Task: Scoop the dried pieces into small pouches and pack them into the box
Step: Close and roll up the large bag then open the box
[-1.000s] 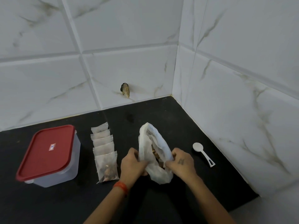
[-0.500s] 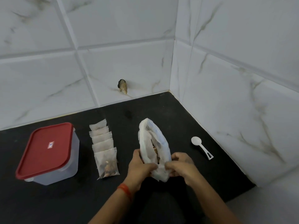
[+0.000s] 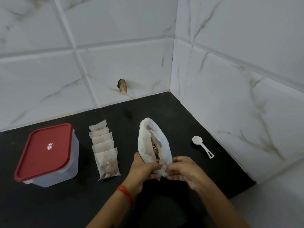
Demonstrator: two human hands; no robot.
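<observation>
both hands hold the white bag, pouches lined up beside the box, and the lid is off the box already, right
Not quite: the head view shows the red lid closed on the box. The rest holds: the left hand and right hand hold the white bag, and the pouches are lined up beside the box.

A white, translucent plastic bag (image 3: 153,145) stands upright on a black countertop (image 3: 49,203), its mouth open at the top — brownish dried pieces (image 3: 155,148) show inside. Both hands hold it at its near, lower end: the left hand (image 3: 144,168) grips from the left, the right hand (image 3: 184,170) pinches from the right.

Left of the bag lies a row of small, pale pouches (image 3: 103,145), overlapping like shingles; the nearest pouch (image 3: 107,163) shows dark and tan pieces through its fabric.

Further left sits a clear plastic box (image 3: 69,162) with its red lid (image 3: 44,152) on.

Right of the bag, apart from it, a small white scoop (image 3: 203,147) lies flat — bowl away, handle toward the viewer.
</observation>
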